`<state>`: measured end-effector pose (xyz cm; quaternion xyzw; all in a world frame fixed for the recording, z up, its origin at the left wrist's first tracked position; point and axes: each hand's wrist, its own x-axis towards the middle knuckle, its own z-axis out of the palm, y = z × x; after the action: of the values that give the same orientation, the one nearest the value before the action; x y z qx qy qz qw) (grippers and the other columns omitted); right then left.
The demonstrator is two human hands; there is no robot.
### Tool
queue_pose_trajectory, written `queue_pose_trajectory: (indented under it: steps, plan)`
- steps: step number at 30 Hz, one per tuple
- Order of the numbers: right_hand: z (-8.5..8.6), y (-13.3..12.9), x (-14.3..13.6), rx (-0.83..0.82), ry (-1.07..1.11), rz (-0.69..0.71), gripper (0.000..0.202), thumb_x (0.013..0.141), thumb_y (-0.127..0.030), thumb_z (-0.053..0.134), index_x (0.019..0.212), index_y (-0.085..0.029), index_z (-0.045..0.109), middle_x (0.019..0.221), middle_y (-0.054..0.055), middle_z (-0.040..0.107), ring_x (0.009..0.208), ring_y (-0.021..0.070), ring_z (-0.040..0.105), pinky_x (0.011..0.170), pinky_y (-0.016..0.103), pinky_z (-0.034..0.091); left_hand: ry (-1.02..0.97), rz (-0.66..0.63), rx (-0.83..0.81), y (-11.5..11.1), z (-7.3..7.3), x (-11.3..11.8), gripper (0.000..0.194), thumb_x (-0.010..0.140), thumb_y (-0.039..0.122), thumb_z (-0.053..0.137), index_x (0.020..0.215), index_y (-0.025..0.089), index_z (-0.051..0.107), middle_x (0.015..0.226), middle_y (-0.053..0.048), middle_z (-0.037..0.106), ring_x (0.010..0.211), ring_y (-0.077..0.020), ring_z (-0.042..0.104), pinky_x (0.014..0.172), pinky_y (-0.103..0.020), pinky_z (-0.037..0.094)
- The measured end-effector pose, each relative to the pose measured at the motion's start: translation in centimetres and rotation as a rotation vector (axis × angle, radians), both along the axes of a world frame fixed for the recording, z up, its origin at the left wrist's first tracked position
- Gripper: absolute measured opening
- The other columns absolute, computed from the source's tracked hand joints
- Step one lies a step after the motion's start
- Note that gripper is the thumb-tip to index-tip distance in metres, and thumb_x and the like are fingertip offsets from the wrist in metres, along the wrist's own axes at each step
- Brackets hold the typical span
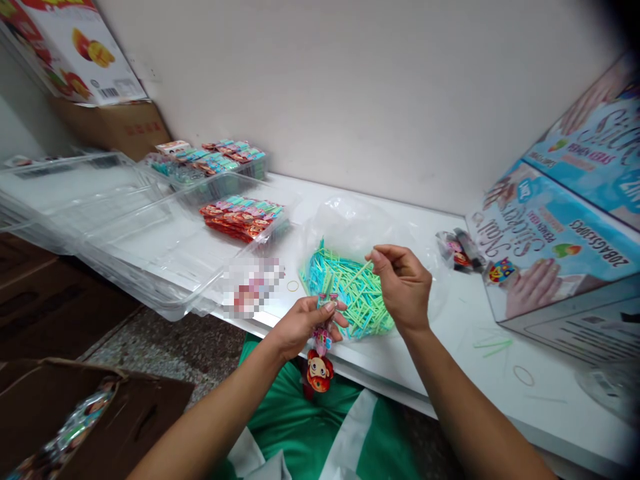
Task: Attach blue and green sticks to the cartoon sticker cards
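Green and blue sticks [357, 293] lie in a heap in a clear bag [345, 212], just beyond the two hands. The bag sits open on the white surface [435, 363]. The left hand [313, 320] is closed on a packet [320, 373]. The packet hangs down past the edge of the surface, with a red cartoon face at its low end and green bits poking up at its top end. The right hand [405, 283] is over the right side of the heap, with thumb and finger pinched together. I cannot tell if they grip a stick.

Left of the hands, red packets [240, 219] are stacked in a clear tub [277, 233]. Behind it is a tub full of more packets [215, 160]. A big clear tray [175, 303] sticks out over the near edge. A rubber band [293, 286] lies between the tub and the bag. Right of the hands are loose green sticks [495, 347], another band [523, 376] and blue boxes [565, 247].
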<state>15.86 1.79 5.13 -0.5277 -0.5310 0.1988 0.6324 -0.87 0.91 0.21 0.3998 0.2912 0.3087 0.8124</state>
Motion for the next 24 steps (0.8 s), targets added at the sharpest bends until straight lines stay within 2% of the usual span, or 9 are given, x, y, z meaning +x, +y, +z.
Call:
queue_pose_trajectory:
  steps: [7, 17, 21, 24]
  plan:
    - [-0.4, 0.0, -0.8, -0.013, -0.036, 0.041, 0.019, 0.083, -0.034, 0.057, 0.091, -0.017, 0.062, 0.08, 0.002, 0.064, 0.066, 0.012, 0.054, 0.063, 0.026, 0.046, 0.026, -0.05, 0.054, -0.2, 0.0, 0.1, 0.038, 0.079, 0.04, 0.06, 0.101, 0.01, 0.06, 0.083, -0.008, 0.064, 0.056, -0.0128, 0.061, 0.034, -0.018, 0.044]
    - [-1.0, 0.1, -0.2, 0.045, -0.054, 0.038, 0.016, 0.082, -0.03, 0.059, 0.093, -0.019, 0.063, 0.08, 0.001, 0.065, 0.07, 0.0126, 0.057, 0.066, 0.027, 0.047, 0.033, -0.071, 0.068, -0.2, -0.3, 0.1, 0.038, 0.079, 0.04, 0.06, 0.101, 0.009, 0.061, 0.085, -0.01, 0.065, 0.056, -0.0132, 0.062, 0.037, -0.018, 0.045]
    - [-0.9, -0.6, -0.5, 0.011, -0.214, 0.149, 0.011, 0.083, -0.027, 0.057, 0.089, -0.021, 0.064, 0.079, 0.001, 0.065, 0.069, 0.0123, 0.057, 0.066, 0.026, 0.046, 0.035, -0.071, 0.073, -0.2, -0.2, 0.0, 0.036, 0.079, 0.038, 0.061, 0.101, 0.009, 0.061, 0.085, -0.009, 0.065, 0.056, -0.0126, 0.062, 0.038, -0.018, 0.045]
    - [-0.7, -1.0, -0.4, -0.014, -0.327, 0.207, 0.014, 0.082, -0.028, 0.059, 0.093, -0.021, 0.065, 0.089, 0.003, 0.065, 0.07, 0.0121, 0.056, 0.068, 0.026, 0.046, 0.032, -0.078, 0.061, -0.3, -0.4, -0.1, 0.037, 0.079, 0.039, 0.06, 0.101, 0.01, 0.061, 0.085, -0.009, 0.065, 0.058, -0.0137, 0.063, 0.038, -0.018, 0.045]
